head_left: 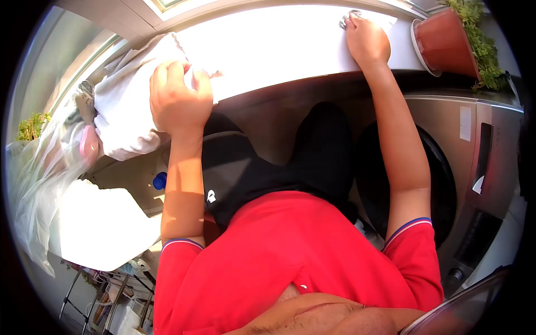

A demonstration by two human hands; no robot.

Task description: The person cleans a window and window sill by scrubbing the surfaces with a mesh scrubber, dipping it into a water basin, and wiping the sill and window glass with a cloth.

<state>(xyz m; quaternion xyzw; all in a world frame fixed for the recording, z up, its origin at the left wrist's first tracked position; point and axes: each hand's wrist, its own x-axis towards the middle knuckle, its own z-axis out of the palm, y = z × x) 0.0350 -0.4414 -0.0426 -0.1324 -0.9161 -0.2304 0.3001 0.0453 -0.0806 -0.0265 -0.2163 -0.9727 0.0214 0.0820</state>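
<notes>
My left hand point(181, 99) rests on a crumpled white cloth point(125, 103) at the left end of a bright white sill point(268, 50). Its fingers are bent over the fabric, and whether they pinch it is hard to see. At the right part of the sill, my right hand point(367, 39) is closed on a small greyish crumpled thing point(344, 21), too small to name. A brown-red flower pot point(446, 44) with green leaves lies to the right of that hand.
A washing machine point(469, 128) stands below the sill on the right. Clear plastic bags point(42, 178) and a white object point(103, 226) are at the left. A blue cap point(160, 181) shows near my left forearm, and a rack point(111, 296) stands at the lower left.
</notes>
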